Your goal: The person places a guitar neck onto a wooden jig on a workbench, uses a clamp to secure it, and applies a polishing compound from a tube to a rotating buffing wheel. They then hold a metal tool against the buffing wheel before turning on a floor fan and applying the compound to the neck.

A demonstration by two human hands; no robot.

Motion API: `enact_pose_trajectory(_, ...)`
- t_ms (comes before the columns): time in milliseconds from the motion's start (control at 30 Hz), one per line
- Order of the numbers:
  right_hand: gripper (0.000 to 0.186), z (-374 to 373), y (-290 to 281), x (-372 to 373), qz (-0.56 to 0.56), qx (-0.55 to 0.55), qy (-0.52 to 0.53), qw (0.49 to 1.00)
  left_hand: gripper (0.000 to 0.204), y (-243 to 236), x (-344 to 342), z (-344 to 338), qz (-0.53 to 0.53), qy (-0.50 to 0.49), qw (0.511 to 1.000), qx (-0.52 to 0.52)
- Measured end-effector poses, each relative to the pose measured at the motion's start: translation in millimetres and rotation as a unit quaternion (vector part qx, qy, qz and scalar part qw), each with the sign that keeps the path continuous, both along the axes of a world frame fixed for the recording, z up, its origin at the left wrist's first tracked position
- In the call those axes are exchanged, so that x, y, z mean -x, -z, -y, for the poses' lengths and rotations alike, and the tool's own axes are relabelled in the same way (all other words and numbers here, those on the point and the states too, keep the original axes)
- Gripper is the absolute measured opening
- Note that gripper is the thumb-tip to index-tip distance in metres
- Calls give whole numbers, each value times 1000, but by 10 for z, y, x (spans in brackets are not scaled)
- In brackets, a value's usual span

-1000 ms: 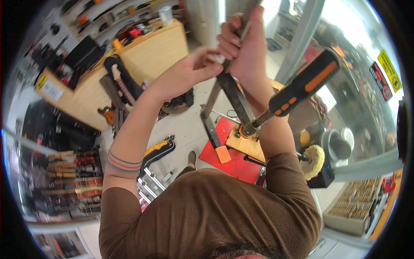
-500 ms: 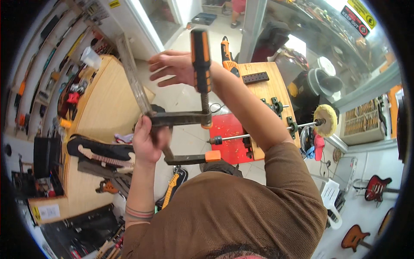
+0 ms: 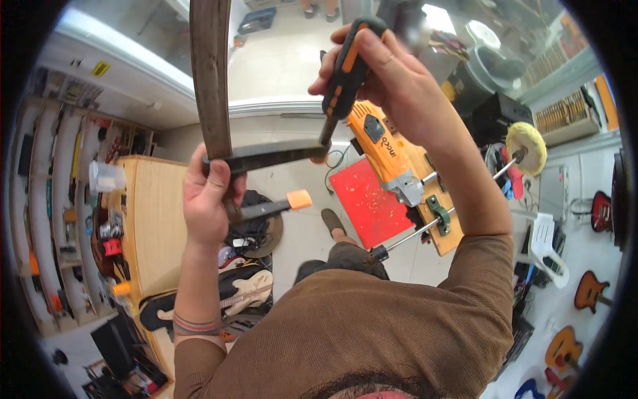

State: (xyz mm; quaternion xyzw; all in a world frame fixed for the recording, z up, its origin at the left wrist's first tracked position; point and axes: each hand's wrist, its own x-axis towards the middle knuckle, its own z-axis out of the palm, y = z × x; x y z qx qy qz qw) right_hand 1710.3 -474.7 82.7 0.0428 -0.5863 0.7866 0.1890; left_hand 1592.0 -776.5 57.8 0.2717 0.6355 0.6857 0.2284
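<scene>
A long steel bar clamp (image 3: pixel 211 80) is held up in front of me, its bar rising toward the top of the view. My left hand (image 3: pixel 209 199) is closed round the bar at the sliding arm. My right hand (image 3: pixel 392 73) grips the clamp's black and orange handle, fingers wrapped about it. An orange pad caps the lower jaw, and the space between the jaws holds nothing. Beyond my right forearm, an orange angle grinder (image 3: pixel 382 149) sits on a wooden board (image 3: pixel 452 236) with a metal shaft in green bearing mounts (image 3: pixel 436 214).
A yellow buffing wheel (image 3: pixel 526 147) sticks out at the shaft's far end. On the floor lies a red mat (image 3: pixel 372 206) scattered with shavings. A wooden workbench (image 3: pixel 156 219) stands at left, with an electric guitar (image 3: pixel 249 292) near it. A white plastic chair (image 3: pixel 543 246) is at right.
My right hand, spread open beside the clamp before, now grips its handle. The handle has tilted to the right. My view has turned, showing the grinder more fully.
</scene>
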Motion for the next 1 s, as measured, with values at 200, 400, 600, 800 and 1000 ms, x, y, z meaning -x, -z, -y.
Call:
enact_pose_trajectory(200, 43, -355, -196, 58, -11, 49, 36, 998, 42, -372, 944, -614, -90, 125, 988, 5)
enact_pose_trajectory(400, 46, -90, -764, -158, 115, -115, 338, 927, 33, -849, 1701, -1387, -225, 264, 938, 5)
enact_pose_trajectory(600, 46, 117, -900, -361, 145, -80, 467, 869, 38, -1246, 2231, -2389, -297, 423, 855, -41)
enact_pose_trajectory(800, 44, 219, -499, -340, 47, -67, 519, 851, 41, -1183, 2269, -3230, -318, 557, 766, -52)
enact_pose_trajectory(1000, 41, 85, -65, -183, 63, 17, 561, 825, 33, -744, 2259, -3824, -280, 628, 725, -26)
